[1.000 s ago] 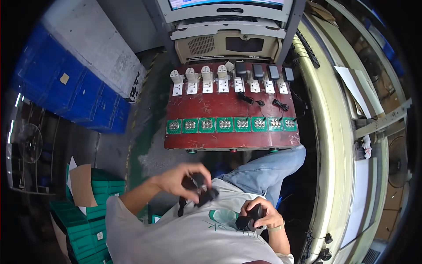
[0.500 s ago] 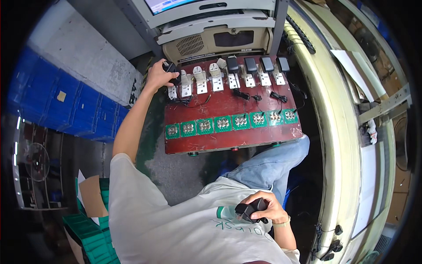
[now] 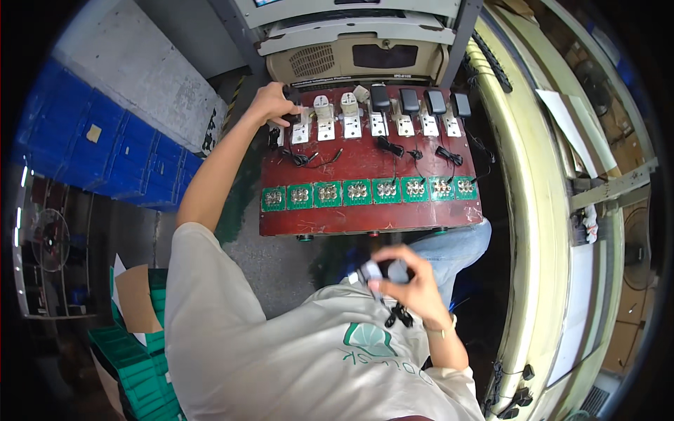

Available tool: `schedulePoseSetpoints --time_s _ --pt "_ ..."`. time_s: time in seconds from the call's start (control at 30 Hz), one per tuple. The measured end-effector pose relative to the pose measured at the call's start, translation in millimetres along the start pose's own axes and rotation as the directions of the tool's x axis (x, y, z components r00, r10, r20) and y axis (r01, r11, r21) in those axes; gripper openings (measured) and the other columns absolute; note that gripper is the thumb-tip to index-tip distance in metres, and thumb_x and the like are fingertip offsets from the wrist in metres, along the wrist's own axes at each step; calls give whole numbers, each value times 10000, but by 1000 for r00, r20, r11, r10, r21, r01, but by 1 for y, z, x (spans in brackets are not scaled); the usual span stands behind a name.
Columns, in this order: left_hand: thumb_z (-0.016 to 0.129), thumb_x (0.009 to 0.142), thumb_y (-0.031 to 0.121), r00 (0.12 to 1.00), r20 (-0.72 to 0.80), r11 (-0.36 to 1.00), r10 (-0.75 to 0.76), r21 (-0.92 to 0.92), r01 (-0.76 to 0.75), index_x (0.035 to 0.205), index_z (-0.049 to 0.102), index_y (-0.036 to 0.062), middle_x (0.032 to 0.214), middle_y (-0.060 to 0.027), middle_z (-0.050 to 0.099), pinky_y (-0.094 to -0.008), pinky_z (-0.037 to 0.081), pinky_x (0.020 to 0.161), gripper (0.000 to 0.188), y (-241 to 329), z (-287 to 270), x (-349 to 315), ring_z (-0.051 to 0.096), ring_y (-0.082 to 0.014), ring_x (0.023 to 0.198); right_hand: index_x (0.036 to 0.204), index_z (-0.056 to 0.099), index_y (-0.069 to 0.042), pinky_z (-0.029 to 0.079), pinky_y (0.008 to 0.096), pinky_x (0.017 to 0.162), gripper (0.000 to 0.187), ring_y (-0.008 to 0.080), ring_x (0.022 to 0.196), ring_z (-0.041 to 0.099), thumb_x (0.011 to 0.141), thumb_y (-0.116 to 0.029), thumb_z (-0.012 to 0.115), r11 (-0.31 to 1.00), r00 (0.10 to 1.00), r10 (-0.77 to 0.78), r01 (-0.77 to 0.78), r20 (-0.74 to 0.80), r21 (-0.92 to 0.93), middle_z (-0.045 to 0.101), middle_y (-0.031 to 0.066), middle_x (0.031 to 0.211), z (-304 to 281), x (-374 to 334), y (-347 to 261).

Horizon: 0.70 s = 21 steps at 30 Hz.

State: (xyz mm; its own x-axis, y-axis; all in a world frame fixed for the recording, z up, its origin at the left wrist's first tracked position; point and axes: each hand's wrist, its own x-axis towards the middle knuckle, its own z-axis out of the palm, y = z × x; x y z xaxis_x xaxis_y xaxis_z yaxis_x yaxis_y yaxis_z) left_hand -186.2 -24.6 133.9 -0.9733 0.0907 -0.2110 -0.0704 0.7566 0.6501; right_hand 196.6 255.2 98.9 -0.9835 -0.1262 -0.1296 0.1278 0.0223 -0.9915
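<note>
At the far left end of a dark red bench board (image 3: 379,219), my left hand (image 3: 272,105) is closed round a black power adapter (image 3: 294,118), mostly hidden by the fingers, by the leftmost socket. Low in front of my shirt, my right hand (image 3: 415,284) grips a black power adapter (image 3: 397,271), smeared by motion, with a bundled black cord (image 3: 399,317) hanging below. Whether a second adapter is in that hand I cannot tell. White socket plates (image 3: 326,130) line the board's back; several black adapters (image 3: 380,98) sit on the right-hand ones.
Green circuit boards (image 3: 357,192) run along the board's front. Loose black leads (image 3: 302,158) lie between the rows. Behind stands a beige machine case (image 3: 309,63). A pale conveyor edge (image 3: 530,231) runs on the right; blue bins (image 3: 98,140) and green trays (image 3: 133,361) are on the left.
My right hand has risen from my shirt toward the board, its adapter turned and the cord now dangling. My left hand stays at the leftmost socket, still holding its adapter. The view has shifted slightly.
</note>
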Motion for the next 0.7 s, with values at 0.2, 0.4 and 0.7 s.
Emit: schedulePoseSetpoints --time_s 0.2,0.4,0.7 --pt "849 885 81 999 -8 814 -51 -580 37 1434 613 -53 1071 -219 735 -284 667 620 613 -92 -51 -4 767 -300 759 1139 754 -55 527 329 673 332 177 737 641 853 -197 844 946 973 -222 199 -63 -257 730 63 870 8 181 -67" --pt "855 905 76 996 18 277 91 -961 -8 1460 608 -14 1145 -212 711 -299 652 689 614 -108 -54 -64 749 -259 814 1122 756 -29 601 391 713 304 270 799 752 856 -175 786 753 977 -199 103 -76 -650 777 130 914 10 350 -69" --pt "878 874 135 957 -195 907 213 -324 -268 1530 585 55 1152 -201 699 -398 605 870 723 -123 -60 -62 713 -336 971 1119 774 -20 634 497 752 299 442 851 769 866 -163 705 383 947 -323 132 1 -914 802 196 987 59 396 -56"
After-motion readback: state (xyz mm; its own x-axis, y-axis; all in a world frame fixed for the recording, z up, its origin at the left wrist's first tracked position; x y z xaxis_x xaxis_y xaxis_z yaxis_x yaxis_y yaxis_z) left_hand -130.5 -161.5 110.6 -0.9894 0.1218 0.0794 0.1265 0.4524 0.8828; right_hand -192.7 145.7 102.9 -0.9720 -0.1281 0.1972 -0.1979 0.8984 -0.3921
